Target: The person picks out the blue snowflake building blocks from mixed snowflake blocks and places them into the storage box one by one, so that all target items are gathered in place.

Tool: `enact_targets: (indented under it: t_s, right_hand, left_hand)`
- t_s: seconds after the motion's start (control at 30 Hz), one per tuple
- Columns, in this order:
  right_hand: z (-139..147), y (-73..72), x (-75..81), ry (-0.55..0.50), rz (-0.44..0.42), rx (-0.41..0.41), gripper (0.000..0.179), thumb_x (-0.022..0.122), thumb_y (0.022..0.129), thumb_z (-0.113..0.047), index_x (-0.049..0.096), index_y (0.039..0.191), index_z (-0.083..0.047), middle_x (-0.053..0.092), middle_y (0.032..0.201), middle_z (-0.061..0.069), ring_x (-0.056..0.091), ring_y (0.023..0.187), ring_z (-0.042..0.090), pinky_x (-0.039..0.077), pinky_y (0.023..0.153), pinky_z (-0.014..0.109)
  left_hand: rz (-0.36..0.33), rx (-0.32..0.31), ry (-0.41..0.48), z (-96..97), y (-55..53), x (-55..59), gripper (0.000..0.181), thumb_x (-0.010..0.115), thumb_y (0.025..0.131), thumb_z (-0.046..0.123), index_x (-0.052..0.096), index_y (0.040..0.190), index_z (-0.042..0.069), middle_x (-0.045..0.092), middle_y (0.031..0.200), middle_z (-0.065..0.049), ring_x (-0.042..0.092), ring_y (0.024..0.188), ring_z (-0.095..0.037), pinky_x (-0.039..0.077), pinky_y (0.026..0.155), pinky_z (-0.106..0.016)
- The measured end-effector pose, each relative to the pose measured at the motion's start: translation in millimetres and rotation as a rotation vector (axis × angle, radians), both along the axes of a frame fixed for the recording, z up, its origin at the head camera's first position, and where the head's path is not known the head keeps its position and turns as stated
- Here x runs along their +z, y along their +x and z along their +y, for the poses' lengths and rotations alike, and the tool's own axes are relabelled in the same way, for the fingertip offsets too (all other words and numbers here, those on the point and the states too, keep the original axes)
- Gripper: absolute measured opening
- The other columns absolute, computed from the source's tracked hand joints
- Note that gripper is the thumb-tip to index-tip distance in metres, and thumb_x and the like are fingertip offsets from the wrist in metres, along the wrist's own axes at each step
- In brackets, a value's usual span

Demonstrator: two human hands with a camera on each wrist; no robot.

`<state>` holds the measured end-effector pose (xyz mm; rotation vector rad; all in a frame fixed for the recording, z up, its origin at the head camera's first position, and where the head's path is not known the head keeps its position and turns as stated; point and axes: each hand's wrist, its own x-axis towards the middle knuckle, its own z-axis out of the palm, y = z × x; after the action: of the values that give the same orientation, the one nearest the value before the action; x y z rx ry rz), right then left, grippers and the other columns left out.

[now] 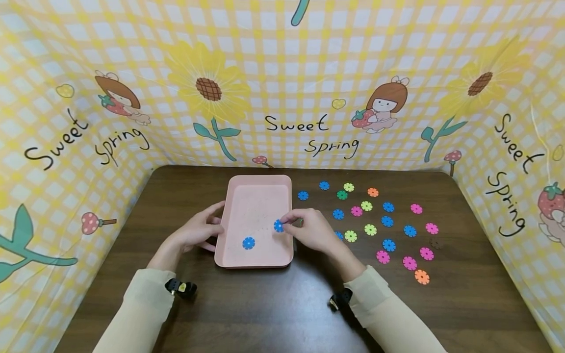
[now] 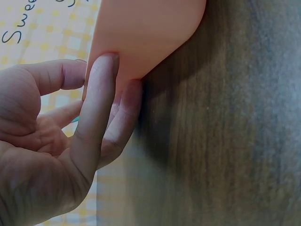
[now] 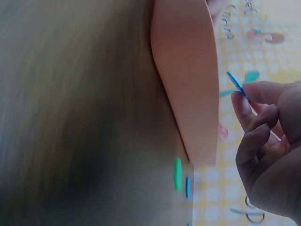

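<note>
Thumb and fingers of my right hand (image 1: 313, 230) pinch a blue notched plastic disc (image 1: 278, 225). It shows edge-on in the right wrist view, above the rim of the pink tray (image 1: 253, 196). Another blue notched disc (image 1: 248, 243) lies flat on the tray floor toward its near end. My left hand (image 1: 194, 230) is at the tray's left side, fingertips touching the outer wall and rim. The left wrist view shows fairly straight fingers (image 2: 96, 99) against that wall, one low near the table.
Many notched discs in blue, pink (image 1: 409, 263), yellow-green (image 1: 370, 230), green (image 1: 342, 195) and orange (image 1: 422, 277) lie spread on the dark wooden table (image 1: 247, 309) right of the tray. A dark disc (image 1: 435, 243) blends into the wood. Checked yellow cloth (image 1: 282, 73) surrounds the table.
</note>
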<state>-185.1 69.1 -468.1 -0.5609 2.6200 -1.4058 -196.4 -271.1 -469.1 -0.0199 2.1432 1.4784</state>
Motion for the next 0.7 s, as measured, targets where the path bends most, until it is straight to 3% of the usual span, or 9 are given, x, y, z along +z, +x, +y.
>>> enact_targets:
  t_s: [0.27,0.5,0.7]
  right_hand:
    - [-39.6,-2.9,0.7,0.045,-0.003,0.03,0.011,0.074,0.096,-0.023,0.081,0.103,-0.02,0.074,0.097,-0.01,0.063,0.079,0.012,0.052,0.065,0.03]
    - [-64.2,-9.9,-1.3,0.062,-0.004,0.066,0.013,0.073,0.096,-0.021,0.082,0.105,-0.017,0.072,0.093,-0.011,0.064,0.092,0.009,0.053,0.083,0.03]
    - [-78.0,-13.7,-9.1,0.121,-0.034,0.044,0.01,0.073,0.095,-0.021,0.082,0.101,-0.019,0.07,0.087,-0.013,0.062,0.083,0.008,0.053,0.074,0.026]
  left_hand:
    - [0.004,-0.005,0.017,-1.7,0.9,0.3,0.086,0.058,0.095,0.004,0.014,0.168,0.02,0.046,0.138,-0.031,0.066,0.108,-0.036,0.063,0.07,-0.053]
    - [-0.001,0.003,0.009,1.6,0.3,1.8,0.085,0.058,0.096,0.005,0.015,0.168,0.021,0.046,0.14,-0.031,0.065,0.111,-0.037,0.063,0.069,-0.052]
    - [0.004,0.0,0.02,1.8,0.8,2.3,0.087,0.058,0.096,0.005,0.013,0.168,0.021,0.045,0.141,-0.032,0.065,0.112,-0.04,0.063,0.068,-0.053]
